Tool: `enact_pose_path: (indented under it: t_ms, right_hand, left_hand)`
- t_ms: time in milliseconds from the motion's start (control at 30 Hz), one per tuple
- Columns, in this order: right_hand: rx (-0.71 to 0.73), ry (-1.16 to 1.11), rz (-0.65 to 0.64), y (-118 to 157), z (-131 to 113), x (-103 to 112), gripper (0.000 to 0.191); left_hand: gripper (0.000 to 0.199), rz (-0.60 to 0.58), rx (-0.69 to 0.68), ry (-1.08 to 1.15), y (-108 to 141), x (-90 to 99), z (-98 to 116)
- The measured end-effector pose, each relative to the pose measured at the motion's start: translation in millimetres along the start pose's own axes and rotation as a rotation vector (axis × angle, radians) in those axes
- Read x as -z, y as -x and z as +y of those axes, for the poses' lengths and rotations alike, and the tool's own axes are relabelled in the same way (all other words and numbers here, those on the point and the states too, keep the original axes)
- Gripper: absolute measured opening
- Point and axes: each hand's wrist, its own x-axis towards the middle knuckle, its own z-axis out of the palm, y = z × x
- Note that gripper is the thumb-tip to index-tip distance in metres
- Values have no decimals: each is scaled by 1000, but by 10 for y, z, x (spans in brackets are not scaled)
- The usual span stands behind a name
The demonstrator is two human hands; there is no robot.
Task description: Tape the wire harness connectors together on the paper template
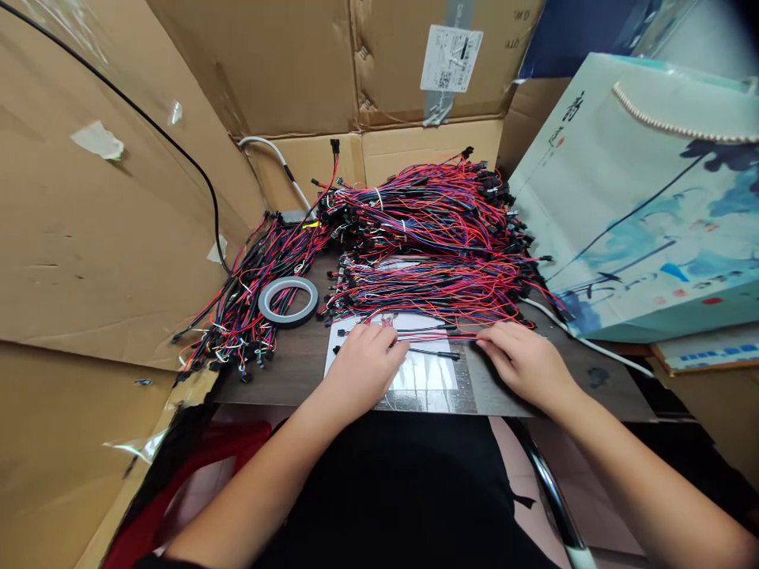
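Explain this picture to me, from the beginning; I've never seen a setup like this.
There is no machine here, only a person's two bare hands. The single picture comes from a camera worn on that person's head, looking forward and down, so the forearms reach in from the bottom.

On the dark tabletop lie bundled red, blue and black wire harnesses with small black connectors, a looser wire pile on the left, and a roll of tape. A paper gift bag stands on the right; cardboard screens the back and left.

Nearest the body, the left hand is over a white sheet and some wire leads. The right hand appears to pinch their right end; the left's grip is partly hidden.
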Motion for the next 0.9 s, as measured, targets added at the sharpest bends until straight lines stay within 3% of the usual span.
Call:
enact_pose_path:
  t_ms: [167,333,533,700,900]
  right_hand:
    - [-68,-13,-14,16,24,-48,18]
    - [-95,104,-1,5,19,-73,19]
    - [-162,190,16,-25,26,-45,20]
    - [-90,188,-2,-45,9,-15,23]
    - [49,91,-35,-46,-13,-12,23]
  left_hand:
    - [14,-11,-101,16,4,-6,-19]
    - [14,-106,-91,231,122,202,87]
    - [16,-26,-19,269,374,388,-9]
    - [22,-26,60,208,476,325,-151]
    - [28,22,57,118,245,94,-43]
